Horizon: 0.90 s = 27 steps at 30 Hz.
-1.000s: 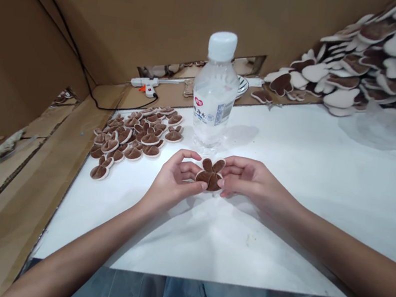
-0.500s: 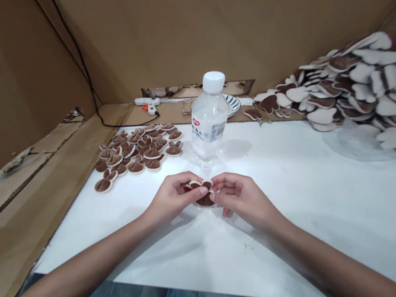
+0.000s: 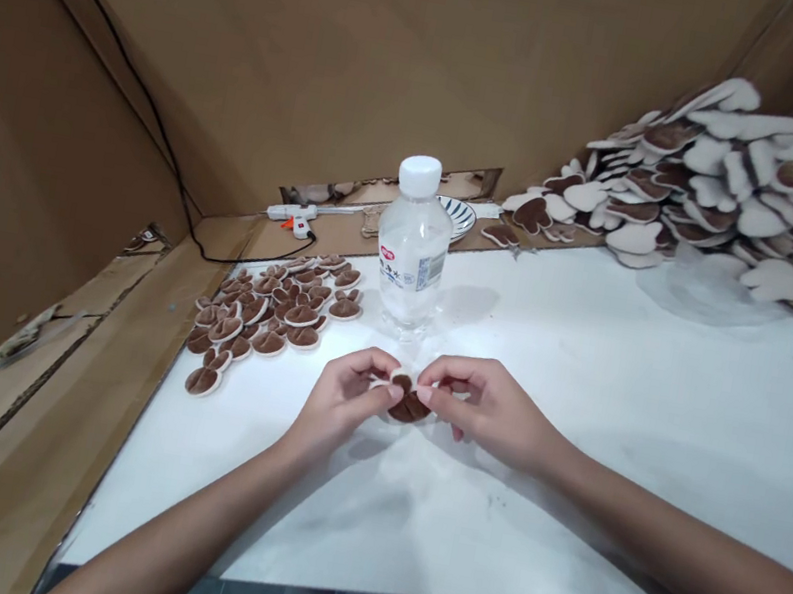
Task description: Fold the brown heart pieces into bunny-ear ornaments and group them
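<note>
Between my two hands is a small brown plush piece (image 3: pixel 409 408) with pale edges and rounded lobes, held just above the white tabletop. My left hand (image 3: pixel 354 393) pinches its left side between thumb and forefinger. My right hand (image 3: pixel 465 396) pinches its upper right side in the same way, the other fingers curled. Fingertips hide part of the piece. Right behind the hands stands a clear plastic bottle (image 3: pixel 414 249) with a white cap. To the left, a cluster of similar brown plush pieces (image 3: pixel 269 343) lies on the table.
A white glue gun (image 3: pixel 300 216) with a black cord (image 3: pixel 135 81) lies at the back left. A striped plate (image 3: pixel 461 219) sits behind the bottle. Many brown and white plush cutouts (image 3: pixel 704 186) are heaped at the back right, near a clear plastic bag (image 3: pixel 709 289). Cardboard walls (image 3: pixel 332 43) enclose the table.
My fingers have shifted slightly on the plush piece, and one pale-edged lobe now stands up between the fingertips. The view has tilted a little; the bottle and piles stay put.
</note>
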Motion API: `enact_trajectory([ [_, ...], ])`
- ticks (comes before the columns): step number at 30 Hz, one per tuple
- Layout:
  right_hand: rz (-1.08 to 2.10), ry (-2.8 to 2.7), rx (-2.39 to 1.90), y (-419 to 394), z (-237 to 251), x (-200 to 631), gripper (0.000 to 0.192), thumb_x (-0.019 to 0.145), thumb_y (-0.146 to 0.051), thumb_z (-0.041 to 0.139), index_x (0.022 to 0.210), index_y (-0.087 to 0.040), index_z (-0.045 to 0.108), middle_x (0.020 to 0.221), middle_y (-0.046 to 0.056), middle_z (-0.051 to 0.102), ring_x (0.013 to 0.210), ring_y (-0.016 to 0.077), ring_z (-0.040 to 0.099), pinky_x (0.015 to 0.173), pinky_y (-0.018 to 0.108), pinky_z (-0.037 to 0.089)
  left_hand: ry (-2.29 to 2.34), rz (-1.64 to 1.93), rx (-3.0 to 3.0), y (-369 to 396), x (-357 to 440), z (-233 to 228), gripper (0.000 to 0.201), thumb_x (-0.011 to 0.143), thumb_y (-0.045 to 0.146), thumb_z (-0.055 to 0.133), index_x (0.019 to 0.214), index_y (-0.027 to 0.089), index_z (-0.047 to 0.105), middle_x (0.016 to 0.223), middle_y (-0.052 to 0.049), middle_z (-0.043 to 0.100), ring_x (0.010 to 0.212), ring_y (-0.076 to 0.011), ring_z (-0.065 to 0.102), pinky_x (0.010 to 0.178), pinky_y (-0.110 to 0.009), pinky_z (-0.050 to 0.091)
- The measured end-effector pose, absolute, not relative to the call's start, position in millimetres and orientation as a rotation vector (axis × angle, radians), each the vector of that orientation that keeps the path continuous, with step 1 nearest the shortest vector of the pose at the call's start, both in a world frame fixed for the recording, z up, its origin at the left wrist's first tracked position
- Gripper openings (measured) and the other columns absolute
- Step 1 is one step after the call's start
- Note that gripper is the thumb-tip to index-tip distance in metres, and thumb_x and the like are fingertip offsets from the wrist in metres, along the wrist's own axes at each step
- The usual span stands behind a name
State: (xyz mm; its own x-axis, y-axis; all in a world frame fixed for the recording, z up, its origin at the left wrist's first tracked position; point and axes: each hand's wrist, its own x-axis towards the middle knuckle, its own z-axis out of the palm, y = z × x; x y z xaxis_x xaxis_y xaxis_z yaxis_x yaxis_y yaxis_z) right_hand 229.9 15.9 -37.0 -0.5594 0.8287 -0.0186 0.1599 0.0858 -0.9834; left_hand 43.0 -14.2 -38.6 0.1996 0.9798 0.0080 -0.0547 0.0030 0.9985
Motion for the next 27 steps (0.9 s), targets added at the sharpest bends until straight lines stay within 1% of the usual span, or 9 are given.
enact_trajectory([
  [4,1.241,-1.929,-1.045,9.7,-34.8,227.2,0.01,0.083,-0.024,0.056,0.079,-0.016,0.062,0.084,0.002,0.06,0.051,0.0062,0.052,0.044,0.02,0.042,1.312,1.198,1.653,-16.6,42.0,-36.7,0.013,0.074,0.026,0.071,0.077,0.015,0.064,0.081,-0.001,0.054,0.058,-0.005,0.043,0.053,-0.018,0.037],
  [6,1.258,-1.91,-1.032,8.2,-34.8,226.5,0.012,0.085,-0.024,0.054,0.08,-0.016,0.061,0.09,0.003,0.06,0.051,0.0062,0.056,0.046,0.021,0.046,1.331,1.182,1.65,-17.6,42.9,-38.3,0.014,0.077,0.029,0.068,0.077,0.015,0.064,0.084,-0.001,0.053,0.05,-0.002,0.041,0.043,-0.018,0.034],
  [8,1.337,-1.838,-1.032,8.3,-35.3,226.2,0.011,0.085,-0.025,0.054,0.085,-0.017,0.06,0.093,0.004,0.06,0.059,0.0099,0.063,0.051,0.022,0.051,1.29,1.17,1.594,-18.4,43.8,-40.3,0.016,0.08,0.032,0.066,0.079,0.015,0.064,0.089,-0.001,0.053,0.046,-0.0008,0.044,0.038,-0.017,0.036],
  [10,1.431,-1.75,-1.048,9.4,-36.2,226.2,0.012,0.084,-0.027,0.057,0.089,-0.018,0.06,0.095,0.005,0.061,0.071,0.0146,0.067,0.054,0.023,0.054,1.254,1.195,1.569,-19.1,44.2,-41.7,0.016,0.081,0.032,0.064,0.081,0.015,0.064,0.095,-0.002,0.053,0.047,-0.0014,0.05,0.041,-0.018,0.045],
  [12,1.487,-1.679,-1.054,10.6,-37.7,226.0,0.014,0.082,-0.029,0.06,0.089,-0.017,0.06,0.099,0.005,0.061,0.075,0.0161,0.068,0.054,0.023,0.056,1.251,1.224,1.588,-19.5,44.7,-42.3,0.015,0.081,0.03,0.065,0.082,0.015,0.065,0.1,-0.004,0.053,0.057,-0.0041,0.057,0.051,-0.019,0.053],
  [16,1.409,-1.657,-0.998,10.3,-41.9,224.8,0.011,0.082,-0.027,0.061,0.082,-0.016,0.063,0.104,0.005,0.06,0.069,0.0115,0.065,0.057,0.023,0.057,1.314,1.218,1.643,-20.2,47.3,-42.4,0.011,0.077,0.025,0.069,0.083,0.016,0.067,0.104,-0.005,0.055,0.081,-0.0102,0.062,0.067,-0.018,0.057],
  [19,1.294,-1.712,-0.997,8.3,-43.8,224.0,0.01,0.082,-0.024,0.06,0.079,-0.017,0.065,0.104,0.004,0.06,0.068,0.0102,0.065,0.061,0.023,0.057,1.354,1.22,1.661,-20.6,49.6,-42.4,0.008,0.075,0.023,0.069,0.078,0.016,0.067,0.097,-0.005,0.056,0.083,-0.0108,0.061,0.064,-0.016,0.056],
  [24,1.202,-1.757,-1.092,6.5,-42.1,223.7,0.013,0.08,-0.023,0.06,0.072,-0.016,0.067,0.118,0.005,0.056,0.058,0.0056,0.062,0.062,0.024,0.054,1.385,1.194,1.669,-20.5,49.6,-42.8,0.011,0.077,0.023,0.066,0.07,0.015,0.067,0.093,-0.005,0.057,0.076,-0.0088,0.06,0.059,-0.014,0.054],
  [27,1.204,-1.751,-1.109,7.1,-41.3,222.9,0.011,0.079,-0.022,0.059,0.072,-0.016,0.066,0.106,0.004,0.062,0.064,0.0095,0.065,0.064,0.024,0.052,1.397,1.171,1.671,-20.6,48.9,-43.7,0.012,0.077,0.023,0.066,0.068,0.015,0.067,0.094,-0.005,0.061,0.079,-0.0103,0.062,0.06,-0.014,0.053],
])
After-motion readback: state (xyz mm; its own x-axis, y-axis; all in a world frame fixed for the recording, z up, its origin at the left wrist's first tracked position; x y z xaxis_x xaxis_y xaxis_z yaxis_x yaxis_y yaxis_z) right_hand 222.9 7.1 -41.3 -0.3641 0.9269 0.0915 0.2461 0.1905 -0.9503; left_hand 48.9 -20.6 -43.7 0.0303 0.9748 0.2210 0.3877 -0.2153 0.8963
